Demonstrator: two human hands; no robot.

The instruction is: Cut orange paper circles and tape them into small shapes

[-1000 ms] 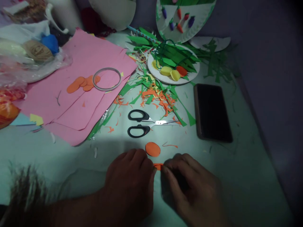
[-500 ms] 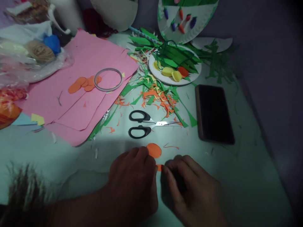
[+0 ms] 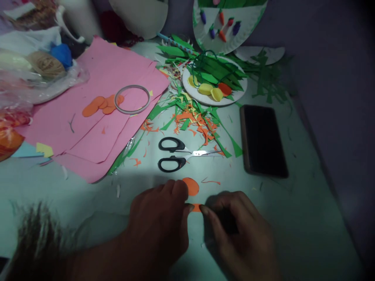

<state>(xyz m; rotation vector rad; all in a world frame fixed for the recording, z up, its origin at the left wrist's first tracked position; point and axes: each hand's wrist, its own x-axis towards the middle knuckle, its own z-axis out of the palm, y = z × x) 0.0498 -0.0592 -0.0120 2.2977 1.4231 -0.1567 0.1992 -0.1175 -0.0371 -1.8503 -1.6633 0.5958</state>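
Low in the view, my left hand (image 3: 159, 224) and my right hand (image 3: 237, 232) meet fingertip to fingertip. Both pinch a small orange paper piece (image 3: 196, 207) between them, just above the table. An orange paper oval (image 3: 191, 186) lies flat right behind my left fingers. Black-handled scissors (image 3: 178, 153) rest closed on the table a little farther back. More orange ovals (image 3: 98, 105) sit on the pink paper sheets (image 3: 96, 128), beside a clear tape ring (image 3: 132, 98).
A dark phone (image 3: 262, 139) lies to the right. A paper plate (image 3: 215, 80) with green strips and yellow and orange pieces stands behind a heap of green and orange scraps (image 3: 196, 117). Plastic bags with yarn (image 3: 43, 66) fill the left back. Decorated plate (image 3: 227, 21) leans at the back.
Both hands stay pinched on the small orange piece. My left fingers have crept slightly forward, partly covering the orange oval's edge. The view shifted a little.
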